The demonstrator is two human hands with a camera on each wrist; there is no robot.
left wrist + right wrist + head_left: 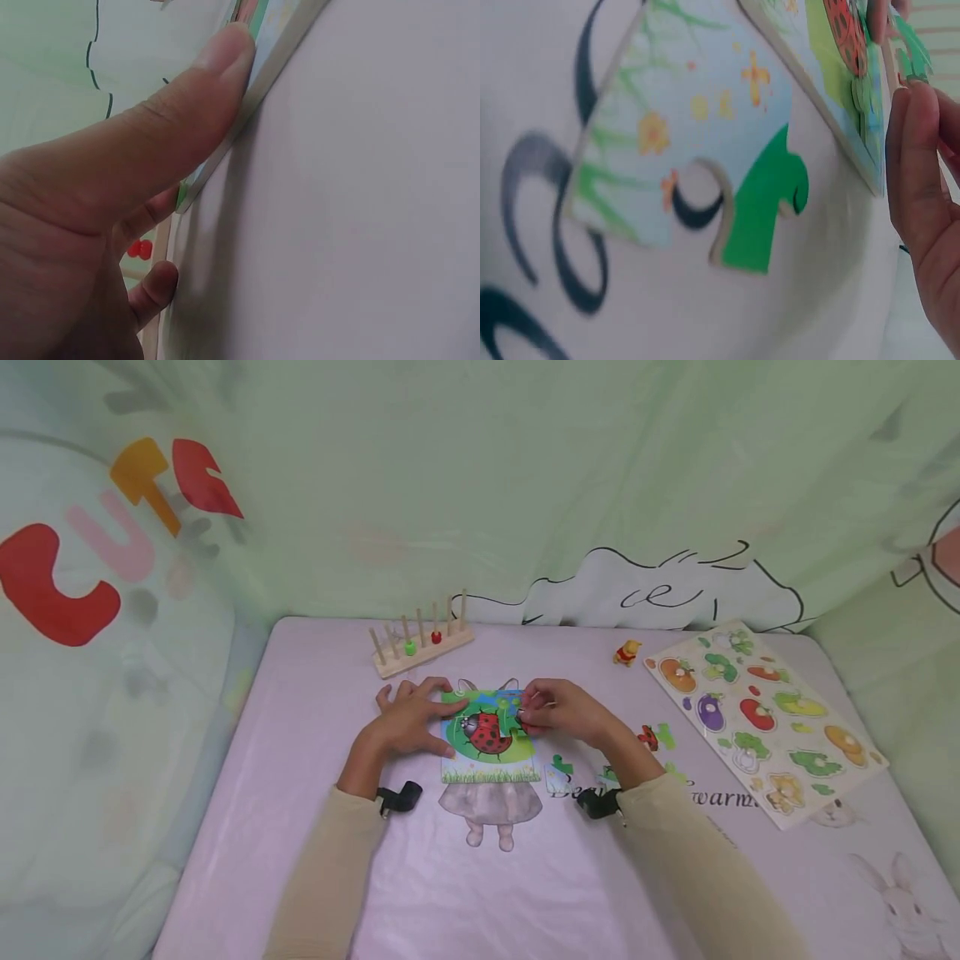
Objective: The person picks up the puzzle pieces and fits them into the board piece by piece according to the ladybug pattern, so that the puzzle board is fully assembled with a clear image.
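A ladybug jigsaw puzzle (491, 768) lies on the pink cloth between the hands. At its left side, my left hand (408, 718) rests with fingers spread; the thumb (214, 82) lies along the board's edge in the left wrist view. My right hand (570, 712) pinches a green puzzle piece (913, 49) between thumb and fingertips over the board's upper right part. Another green piece (864, 105) lies raised on the board's surface. Close to the board's lower right corner sits a loose flowered piece with a green part (727, 142).
More loose pieces (649, 737) lie right of the board, some partly hidden by the right forearm. A wooden peg rack (427, 653) with green and red beads stands behind. A small bear figure (627, 652) and a vegetable puzzle board (765, 718) are at the right.
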